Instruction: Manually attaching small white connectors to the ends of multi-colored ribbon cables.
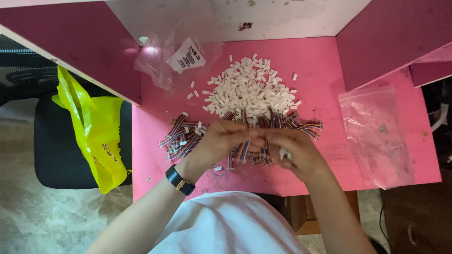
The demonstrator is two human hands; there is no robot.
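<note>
A pink table, walled on three sides by darker pink panels, fills the view from above, with a person in a white top seated at its near edge. A yellow plastic bag hangs off a dark chair to the left of the table. A clear plastic bag lies flat on the table's right side, and another clear bag with a white label sits crumpled near the back left.

At the centre of the table lies a heap of small white connector housings. Just in front of it spreads a loose row of short multicoloured wire leads, reaching from the left of the hands to behind them.

The left hand, with a black wristwatch on its wrist, meets the right hand above the table's front edge. Both are pressed together fingertip to fingertip, pinching one striped wire lead between them, its end hanging down towards the table. A small white piece shows under the right hand's fingers.
</note>
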